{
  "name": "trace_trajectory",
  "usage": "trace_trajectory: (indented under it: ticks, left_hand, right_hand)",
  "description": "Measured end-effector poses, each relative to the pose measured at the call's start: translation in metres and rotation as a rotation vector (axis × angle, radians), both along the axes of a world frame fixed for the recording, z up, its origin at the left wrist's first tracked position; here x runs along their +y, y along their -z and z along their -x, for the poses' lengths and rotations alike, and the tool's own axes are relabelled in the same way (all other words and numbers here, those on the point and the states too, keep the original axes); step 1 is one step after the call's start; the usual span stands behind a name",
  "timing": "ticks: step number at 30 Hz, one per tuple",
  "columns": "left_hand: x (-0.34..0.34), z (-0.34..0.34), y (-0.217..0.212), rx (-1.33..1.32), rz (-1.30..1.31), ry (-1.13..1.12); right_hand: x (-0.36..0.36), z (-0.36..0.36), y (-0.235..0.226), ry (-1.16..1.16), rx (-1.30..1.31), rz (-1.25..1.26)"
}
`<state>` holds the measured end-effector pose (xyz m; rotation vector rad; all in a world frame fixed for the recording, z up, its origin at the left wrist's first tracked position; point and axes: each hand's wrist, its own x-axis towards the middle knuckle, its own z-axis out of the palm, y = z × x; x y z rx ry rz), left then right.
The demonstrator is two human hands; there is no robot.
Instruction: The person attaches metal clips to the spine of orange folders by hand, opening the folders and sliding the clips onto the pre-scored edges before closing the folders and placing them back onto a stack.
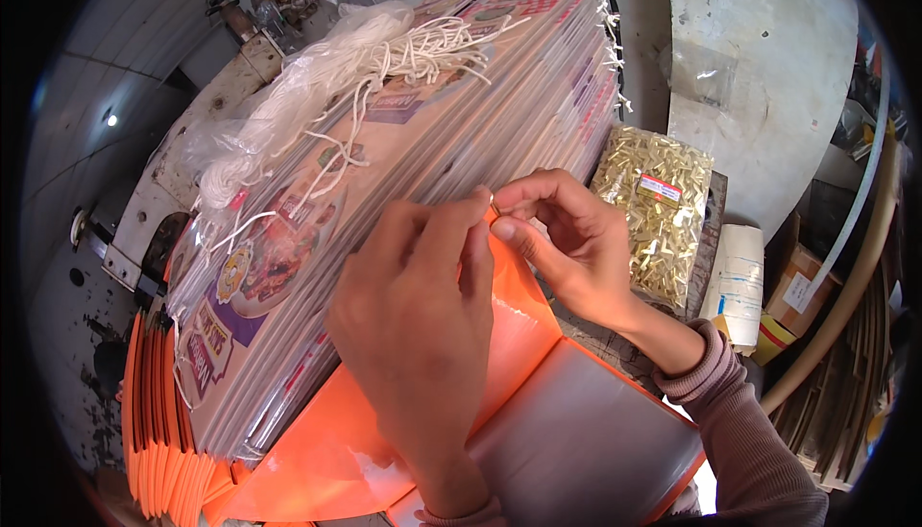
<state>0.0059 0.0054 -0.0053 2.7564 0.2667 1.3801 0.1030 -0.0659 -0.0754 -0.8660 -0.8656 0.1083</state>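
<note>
My left hand (418,306) and my right hand (576,244) meet fingertip to fingertip at the top corner of an orange plastic folder (519,301). Between the fingertips shows a tiny gold-coloured metal clip (495,204) at that corner. The thumb and forefinger of my right hand are closed on it. My left fingers pinch the corner from the other side, and their grip is partly hidden by the back of the hand. Toward me the folder spreads out, with a greyish glossy panel (586,441) at the lower right.
A tall stack of printed, plastic-wrapped sheets (403,157) fills the left and middle. White cords (423,54) and a clear plastic bag (370,23) lie on top. A bag of gold-coloured metal pieces (639,229) lies right. More orange folders (158,431) stand lower left.
</note>
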Motion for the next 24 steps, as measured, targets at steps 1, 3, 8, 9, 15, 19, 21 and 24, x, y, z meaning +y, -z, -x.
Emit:
trace_trajectory:
  ticks: [1, 3, 8, 9, 15, 19, 21, 24]
  left_hand:
    - [0.0, 0.0, -0.001, 0.018, -0.035, -0.016]
    - [-0.001, 0.0, -0.001, 0.035, -0.069, -0.031]
    - [-0.006, 0.002, 0.0, 0.075, -0.107, -0.115]
    - [-0.007, 0.003, -0.002, 0.074, -0.108, -0.113]
    - [-0.006, 0.01, -0.005, 0.147, -0.135, -0.093]
    - [-0.003, 0.012, -0.005, 0.208, -0.049, -0.051]
    - [-0.001, 0.012, -0.006, 0.204, -0.031, -0.044]
    - [-0.001, 0.012, -0.008, 0.207, -0.004, -0.029]
  right_hand:
    - [0.001, -0.001, 0.002, 0.086, -0.06, 0.025]
    - [0.003, -0.003, 0.005, 0.173, -0.121, 0.05]
    - [0.002, -0.011, 0.006, 0.44, -0.502, 0.095]
    - [0.002, -0.01, 0.007, 0.443, -0.503, 0.094]
    - [0.002, -0.009, 0.006, 0.361, -0.59, 0.022]
    - [0.001, -0.002, 0.008, 0.211, -0.429, 0.064]
    - [0.001, -0.004, 0.01, 0.177, -0.408, 0.085]
    - [0.003, -0.007, 0.012, 0.203, -0.445, 0.046]
